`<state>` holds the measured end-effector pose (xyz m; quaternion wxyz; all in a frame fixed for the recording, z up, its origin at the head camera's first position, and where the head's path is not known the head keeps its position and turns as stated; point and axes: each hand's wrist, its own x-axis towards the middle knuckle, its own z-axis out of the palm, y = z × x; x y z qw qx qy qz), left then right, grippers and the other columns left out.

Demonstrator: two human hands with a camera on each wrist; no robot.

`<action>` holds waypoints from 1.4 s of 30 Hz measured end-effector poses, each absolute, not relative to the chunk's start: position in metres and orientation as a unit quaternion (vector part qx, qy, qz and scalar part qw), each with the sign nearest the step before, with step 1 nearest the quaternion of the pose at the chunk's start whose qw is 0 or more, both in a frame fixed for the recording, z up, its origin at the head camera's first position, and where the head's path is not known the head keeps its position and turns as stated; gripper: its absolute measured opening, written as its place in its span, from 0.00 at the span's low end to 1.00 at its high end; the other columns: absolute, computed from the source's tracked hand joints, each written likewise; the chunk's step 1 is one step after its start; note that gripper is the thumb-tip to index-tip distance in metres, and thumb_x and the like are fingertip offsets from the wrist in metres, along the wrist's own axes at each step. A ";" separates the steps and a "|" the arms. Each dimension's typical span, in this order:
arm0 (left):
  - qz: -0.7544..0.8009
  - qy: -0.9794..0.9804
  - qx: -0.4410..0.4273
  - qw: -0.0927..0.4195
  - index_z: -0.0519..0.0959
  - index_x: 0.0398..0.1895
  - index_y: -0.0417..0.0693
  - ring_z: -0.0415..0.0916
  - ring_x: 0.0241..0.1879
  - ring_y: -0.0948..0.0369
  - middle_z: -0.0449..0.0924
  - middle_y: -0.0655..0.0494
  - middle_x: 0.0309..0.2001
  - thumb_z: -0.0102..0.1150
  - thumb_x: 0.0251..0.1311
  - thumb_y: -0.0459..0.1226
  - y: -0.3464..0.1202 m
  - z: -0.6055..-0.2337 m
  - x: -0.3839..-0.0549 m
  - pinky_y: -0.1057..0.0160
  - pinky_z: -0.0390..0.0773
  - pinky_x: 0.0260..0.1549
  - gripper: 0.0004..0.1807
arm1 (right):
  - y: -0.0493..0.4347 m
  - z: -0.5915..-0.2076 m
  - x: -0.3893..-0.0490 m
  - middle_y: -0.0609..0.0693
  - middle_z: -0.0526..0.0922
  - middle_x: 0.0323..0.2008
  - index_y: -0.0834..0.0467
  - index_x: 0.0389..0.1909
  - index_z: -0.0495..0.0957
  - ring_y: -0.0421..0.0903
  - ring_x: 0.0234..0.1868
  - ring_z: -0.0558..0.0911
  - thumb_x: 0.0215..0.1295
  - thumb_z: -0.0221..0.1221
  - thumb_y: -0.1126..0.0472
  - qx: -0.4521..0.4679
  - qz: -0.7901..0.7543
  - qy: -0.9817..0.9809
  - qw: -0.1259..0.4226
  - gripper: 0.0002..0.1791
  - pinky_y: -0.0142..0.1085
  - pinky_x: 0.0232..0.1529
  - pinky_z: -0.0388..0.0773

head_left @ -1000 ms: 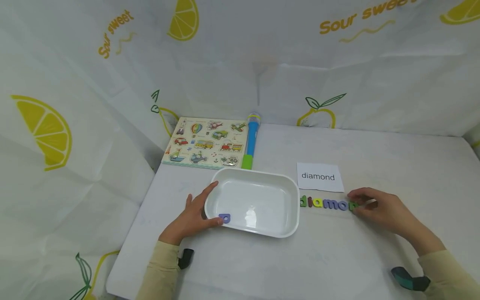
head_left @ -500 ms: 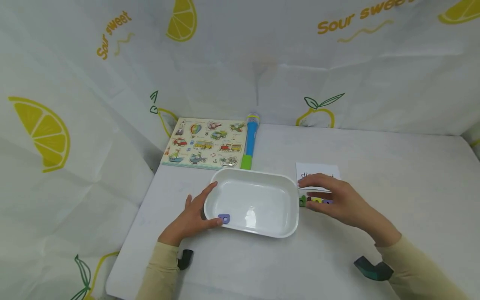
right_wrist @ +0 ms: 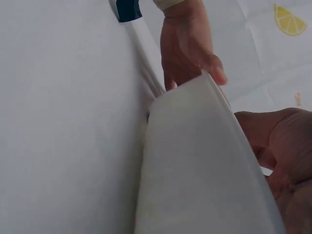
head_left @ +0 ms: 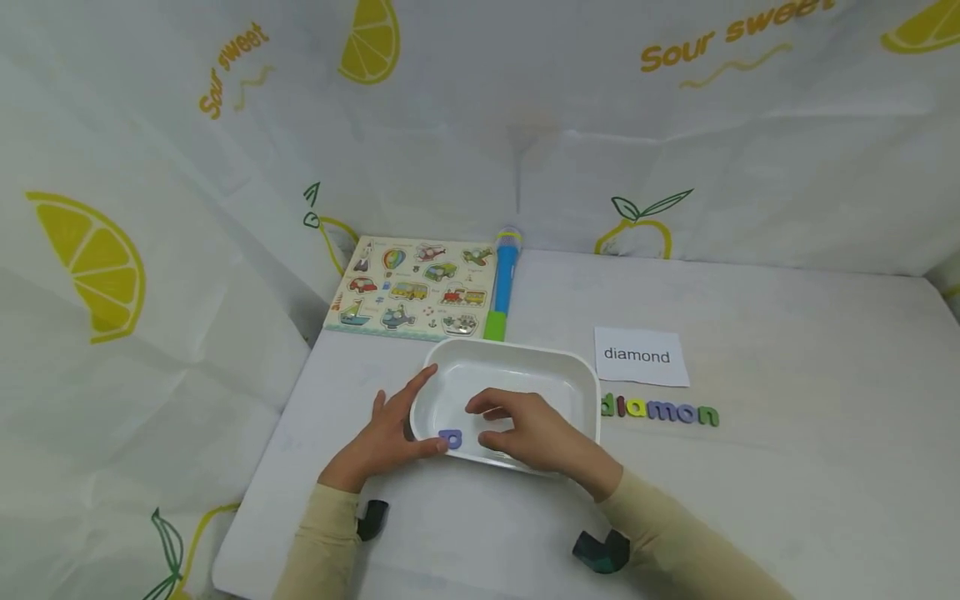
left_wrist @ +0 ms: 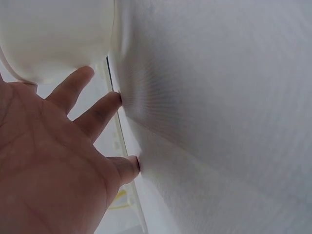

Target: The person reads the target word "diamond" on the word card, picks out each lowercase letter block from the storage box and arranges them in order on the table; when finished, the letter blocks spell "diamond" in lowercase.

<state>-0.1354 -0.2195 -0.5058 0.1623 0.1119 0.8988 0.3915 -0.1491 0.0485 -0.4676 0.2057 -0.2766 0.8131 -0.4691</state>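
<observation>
My left hand point(head_left: 381, 442) holds the white tray point(head_left: 585, 392) at its left end, with the thumb over the near rim and the index finger at the left rim. In the left wrist view its other fingers point(left_wrist: 100, 114) spread outside the tray, tips at the white surface. A small purple toy letter point(head_left: 451, 438) lies in the tray's near left corner, beside the left thumb. Over the tray hovers my right hand point(head_left: 536, 429), its thumb and fingers apart with nothing between them, just right of the purple letter. In the right wrist view the tray wall point(right_wrist: 195, 161) partly hides that hand.
Right of the tray, coloured letters point(head_left: 663, 410) spell "diamon" in a row. Above them lies a white card point(head_left: 641, 357) printed "diamond". A vehicle picture puzzle board point(head_left: 411, 287) and a blue toy microphone point(head_left: 506, 275) lie behind the tray.
My right hand has left the green n at the row's right end and moved left over the letters to above the tray. The left hand and tray have stayed put.
</observation>
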 end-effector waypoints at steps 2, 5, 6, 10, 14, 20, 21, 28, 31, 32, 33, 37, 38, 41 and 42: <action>0.394 0.897 0.118 0.162 0.46 0.82 0.69 0.52 0.77 0.47 0.54 0.51 0.79 0.73 0.54 0.55 -0.219 -0.507 -0.135 0.39 0.20 0.71 0.57 | 0.036 -0.473 -0.148 0.52 0.84 0.53 0.58 0.56 0.80 0.53 0.55 0.82 0.66 0.65 0.65 -0.267 -0.459 0.820 0.213 0.18 0.51 0.59 0.78; 0.396 0.896 0.120 0.161 0.46 0.82 0.70 0.51 0.77 0.48 0.54 0.52 0.79 0.73 0.54 0.55 -0.219 -0.507 -0.135 0.39 0.20 0.71 0.57 | 0.024 -0.480 -0.149 0.51 0.85 0.50 0.57 0.55 0.81 0.49 0.52 0.82 0.65 0.65 0.65 -0.266 -0.443 0.828 0.217 0.17 0.48 0.58 0.78; 0.396 0.896 0.120 0.160 0.46 0.82 0.70 0.52 0.77 0.48 0.54 0.52 0.79 0.73 0.54 0.55 -0.220 -0.506 -0.134 0.39 0.20 0.71 0.57 | 0.020 -0.481 -0.150 0.50 0.85 0.49 0.57 0.54 0.81 0.49 0.51 0.82 0.65 0.65 0.64 -0.270 -0.439 0.829 0.217 0.16 0.47 0.57 0.78; 0.393 0.899 0.122 0.153 0.47 0.82 0.71 0.53 0.76 0.49 0.54 0.54 0.79 0.73 0.54 0.57 -0.222 -0.505 -0.133 0.38 0.21 0.71 0.57 | 0.011 -0.482 -0.151 0.47 0.86 0.44 0.56 0.49 0.83 0.44 0.44 0.82 0.66 0.64 0.64 -0.285 -0.432 0.827 0.220 0.12 0.41 0.49 0.80; 0.390 0.900 0.130 0.145 0.47 0.82 0.71 0.54 0.76 0.50 0.54 0.55 0.79 0.73 0.53 0.58 -0.223 -0.504 -0.135 0.37 0.22 0.71 0.58 | 0.007 -0.481 -0.152 0.42 0.86 0.37 0.52 0.43 0.84 0.39 0.38 0.81 0.68 0.63 0.65 -0.284 -0.443 0.816 0.239 0.07 0.36 0.43 0.78; 0.389 0.901 0.130 0.143 0.47 0.82 0.70 0.54 0.76 0.50 0.54 0.55 0.79 0.73 0.52 0.58 -0.224 -0.503 -0.135 0.37 0.22 0.71 0.59 | 0.005 -0.482 -0.153 0.39 0.85 0.34 0.50 0.40 0.84 0.38 0.37 0.81 0.70 0.61 0.63 -0.274 -0.460 0.802 0.264 0.05 0.35 0.43 0.78; 0.388 0.901 0.131 0.143 0.47 0.82 0.70 0.54 0.76 0.50 0.54 0.55 0.79 0.73 0.52 0.58 -0.224 -0.504 -0.135 0.36 0.22 0.71 0.58 | 0.006 -0.483 -0.153 0.38 0.84 0.34 0.49 0.40 0.84 0.39 0.37 0.81 0.70 0.61 0.63 -0.273 -0.464 0.800 0.265 0.05 0.35 0.43 0.78; 0.390 0.900 0.130 0.145 0.47 0.82 0.70 0.53 0.76 0.51 0.54 0.55 0.79 0.73 0.52 0.59 -0.222 -0.506 -0.135 0.36 0.21 0.71 0.58 | 0.015 -0.478 -0.155 0.43 0.84 0.35 0.55 0.45 0.83 0.42 0.35 0.84 0.66 0.64 0.65 -0.258 -0.516 0.764 0.291 0.08 0.34 0.42 0.80; 0.392 0.899 0.131 0.143 0.47 0.82 0.69 0.53 0.76 0.50 0.55 0.53 0.79 0.73 0.52 0.59 -0.222 -0.506 -0.135 0.36 0.21 0.70 0.58 | 0.019 -0.475 -0.155 0.46 0.84 0.36 0.58 0.47 0.82 0.44 0.36 0.85 0.65 0.64 0.66 -0.244 -0.535 0.744 0.316 0.10 0.35 0.43 0.81; 0.391 0.900 0.130 0.142 0.48 0.82 0.69 0.53 0.76 0.50 0.55 0.53 0.79 0.73 0.52 0.59 -0.222 -0.507 -0.135 0.36 0.22 0.71 0.58 | 0.020 -0.475 -0.155 0.46 0.83 0.36 0.58 0.47 0.82 0.45 0.36 0.85 0.65 0.63 0.66 -0.240 -0.538 0.741 0.321 0.11 0.35 0.43 0.82; 0.390 0.900 0.130 0.141 0.48 0.82 0.69 0.53 0.76 0.50 0.55 0.53 0.79 0.73 0.52 0.59 -0.222 -0.507 -0.135 0.36 0.22 0.71 0.58 | 0.021 -0.474 -0.154 0.47 0.83 0.36 0.58 0.47 0.82 0.45 0.36 0.85 0.64 0.63 0.66 -0.238 -0.540 0.739 0.324 0.11 0.35 0.43 0.82; 0.389 0.902 0.131 0.137 0.47 0.82 0.70 0.54 0.76 0.50 0.55 0.53 0.79 0.73 0.52 0.59 -0.222 -0.508 -0.135 0.36 0.22 0.71 0.58 | 0.025 -0.472 -0.152 0.47 0.83 0.36 0.60 0.46 0.81 0.46 0.36 0.85 0.65 0.64 0.65 -0.239 -0.546 0.737 0.318 0.10 0.35 0.43 0.83; 0.389 0.902 0.131 0.137 0.47 0.82 0.70 0.54 0.76 0.50 0.55 0.53 0.79 0.73 0.52 0.59 -0.222 -0.509 -0.135 0.36 0.23 0.71 0.58 | 0.026 -0.471 -0.152 0.47 0.83 0.37 0.60 0.47 0.81 0.47 0.37 0.85 0.64 0.65 0.65 -0.240 -0.547 0.738 0.315 0.11 0.35 0.43 0.83; 0.391 0.901 0.130 0.139 0.48 0.82 0.68 0.54 0.76 0.47 0.55 0.51 0.79 0.73 0.53 0.57 -0.222 -0.509 -0.135 0.35 0.22 0.71 0.57 | 0.031 -0.470 -0.152 0.47 0.83 0.38 0.60 0.47 0.81 0.46 0.40 0.84 0.60 0.68 0.66 -0.242 -0.547 0.742 0.303 0.14 0.36 0.45 0.83; 0.391 0.901 0.128 0.141 0.48 0.82 0.68 0.54 0.76 0.47 0.55 0.52 0.79 0.73 0.53 0.57 -0.222 -0.509 -0.135 0.35 0.23 0.71 0.57 | 0.034 -0.469 -0.152 0.47 0.83 0.39 0.59 0.47 0.81 0.46 0.41 0.83 0.59 0.69 0.66 -0.243 -0.546 0.743 0.300 0.15 0.37 0.45 0.83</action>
